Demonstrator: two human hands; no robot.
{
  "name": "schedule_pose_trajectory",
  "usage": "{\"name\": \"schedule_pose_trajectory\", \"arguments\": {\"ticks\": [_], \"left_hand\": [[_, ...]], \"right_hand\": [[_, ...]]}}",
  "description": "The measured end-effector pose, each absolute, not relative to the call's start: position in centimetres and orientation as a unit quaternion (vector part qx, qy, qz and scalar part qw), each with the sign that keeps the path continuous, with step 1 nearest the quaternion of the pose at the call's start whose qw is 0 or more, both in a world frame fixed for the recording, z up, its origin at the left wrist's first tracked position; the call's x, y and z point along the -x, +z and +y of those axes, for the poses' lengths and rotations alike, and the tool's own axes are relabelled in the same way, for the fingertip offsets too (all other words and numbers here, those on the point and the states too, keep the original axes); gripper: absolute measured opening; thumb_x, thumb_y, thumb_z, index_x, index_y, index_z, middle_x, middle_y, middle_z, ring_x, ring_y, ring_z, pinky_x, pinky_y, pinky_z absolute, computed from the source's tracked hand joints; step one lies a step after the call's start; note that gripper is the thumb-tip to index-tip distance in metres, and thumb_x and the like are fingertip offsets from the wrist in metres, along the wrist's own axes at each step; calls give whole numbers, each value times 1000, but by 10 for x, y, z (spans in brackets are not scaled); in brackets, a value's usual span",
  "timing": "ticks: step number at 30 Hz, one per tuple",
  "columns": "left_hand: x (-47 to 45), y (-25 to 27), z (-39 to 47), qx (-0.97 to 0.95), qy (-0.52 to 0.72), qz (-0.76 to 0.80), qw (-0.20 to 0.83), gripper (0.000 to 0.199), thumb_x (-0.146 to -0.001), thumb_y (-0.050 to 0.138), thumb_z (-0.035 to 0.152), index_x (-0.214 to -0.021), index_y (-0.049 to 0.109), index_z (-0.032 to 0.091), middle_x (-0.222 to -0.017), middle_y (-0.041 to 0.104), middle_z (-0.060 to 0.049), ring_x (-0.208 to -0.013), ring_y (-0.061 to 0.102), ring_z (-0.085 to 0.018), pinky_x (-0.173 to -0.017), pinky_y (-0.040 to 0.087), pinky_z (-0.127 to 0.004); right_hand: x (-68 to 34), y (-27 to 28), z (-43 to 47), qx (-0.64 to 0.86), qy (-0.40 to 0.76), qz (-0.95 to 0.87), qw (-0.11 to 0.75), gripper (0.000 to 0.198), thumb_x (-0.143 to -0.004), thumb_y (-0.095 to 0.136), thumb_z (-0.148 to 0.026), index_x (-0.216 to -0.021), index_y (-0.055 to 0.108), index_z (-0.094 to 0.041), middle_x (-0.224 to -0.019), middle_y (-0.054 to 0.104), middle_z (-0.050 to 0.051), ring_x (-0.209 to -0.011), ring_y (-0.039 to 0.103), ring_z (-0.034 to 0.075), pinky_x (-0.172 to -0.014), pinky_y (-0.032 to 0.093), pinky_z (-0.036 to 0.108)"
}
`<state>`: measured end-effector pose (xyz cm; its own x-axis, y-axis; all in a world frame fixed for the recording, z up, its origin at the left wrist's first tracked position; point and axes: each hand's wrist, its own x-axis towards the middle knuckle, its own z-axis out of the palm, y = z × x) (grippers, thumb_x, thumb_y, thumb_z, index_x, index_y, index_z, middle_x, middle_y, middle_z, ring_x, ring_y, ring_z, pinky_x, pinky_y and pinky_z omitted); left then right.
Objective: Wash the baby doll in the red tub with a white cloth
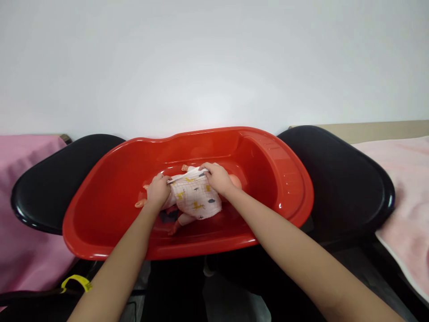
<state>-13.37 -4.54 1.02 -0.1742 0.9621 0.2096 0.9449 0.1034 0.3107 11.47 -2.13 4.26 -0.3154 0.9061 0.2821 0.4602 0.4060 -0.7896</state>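
Inside a red baby bathtub point(134, 156) lies a baby doll point(236, 180), its head to the right and its feet to the left. A white muslin cloth point(197, 199) printed with yellow animals and grey shapes lies over its body. My left hand point(158, 190) pinches the cloth's left upper corner, near the doll's legs. Close to the doll's head, my right hand point(216, 176) grips the upper edge of the same cloth. The edge is drawn tight between both hands. My right hand and forearm hide part of the doll's head.
The tub stands between two black rounded seats, one at left point(67, 179) and one at right point(338, 188). Pink fabric point(30, 170) covers the far left, and a pale pink cloth point(405, 179) the far right. A white wall point(208, 62) rises behind.
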Motion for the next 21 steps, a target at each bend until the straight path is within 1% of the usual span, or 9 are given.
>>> {"name": "schedule_pose_trajectory", "arguments": {"ticks": [2,6,8,12,13,15,17,19,21], "left_hand": [[136,12,-46,-598,189,779,28,32,-89,49,29,-106,75,21,-107,69,-17,-100,64,-34,-82,50,-43],[132,15,-48,-521,279,804,66,42,-91,45,37,-120,71,23,-108,73,-16,-98,66,-37,-79,49,-46],[128,14,-47,-514,329,787,94,39,-89,45,33,-115,72,23,-106,74,-13,-97,66,-34,-80,50,-43],[125,6,-42,-483,433,737,189,42,-83,40,21,-113,69,19,-85,73,-6,-78,68,-24,-73,52,-34],[125,4,-40,-474,454,730,192,42,-83,40,20,-114,68,18,-87,73,-6,-79,68,-23,-75,53,-33],[128,0,-37,-469,486,719,162,43,-81,41,20,-117,67,19,-104,73,-7,-96,67,-23,-87,52,-34],[131,-3,-34,-470,503,714,128,43,-80,43,20,-116,67,19,-118,70,-7,-111,63,-23,-100,48,-35],[134,-6,-31,-467,513,708,131,42,-80,43,20,-114,67,20,-120,69,-7,-113,61,-23,-103,46,-36],[136,-10,-28,-461,518,704,148,42,-78,42,18,-112,67,20,-117,69,-6,-110,62,-22,-102,47,-34]], "right_hand": [[-117,47,-25,485,249,-765,341,31,-87,49,-14,-107,69,-27,-102,65,6,-97,58,22,-92,44,38],[-120,58,-29,525,203,-764,315,40,-83,51,-12,-116,66,-29,-102,67,8,-93,59,26,-84,43,38],[-120,60,-28,536,207,-759,306,38,-81,52,-11,-112,67,-28,-102,69,8,-92,59,26,-81,42,38],[-116,55,-24,518,260,-748,323,21,-81,51,-13,-92,65,-24,-92,70,5,-84,60,22,-76,43,33],[-115,53,-23,506,268,-752,328,19,-81,51,-13,-89,64,-24,-90,70,4,-83,60,21,-76,44,32],[-112,49,-23,482,270,-763,336,18,-81,48,-12,-85,61,-23,-90,69,3,-84,59,20,-77,44,31],[-111,47,-24,461,269,-772,344,17,-83,46,-13,-84,60,-23,-93,69,3,-89,59,19,-81,45,31],[-110,45,-25,447,278,-774,351,18,-85,44,-15,-86,60,-22,-98,69,3,-92,59,19,-84,45,32],[-110,41,-25,437,294,-773,353,19,-86,44,-18,-88,62,-23,-101,69,3,-92,60,19,-86,46,32]]}}
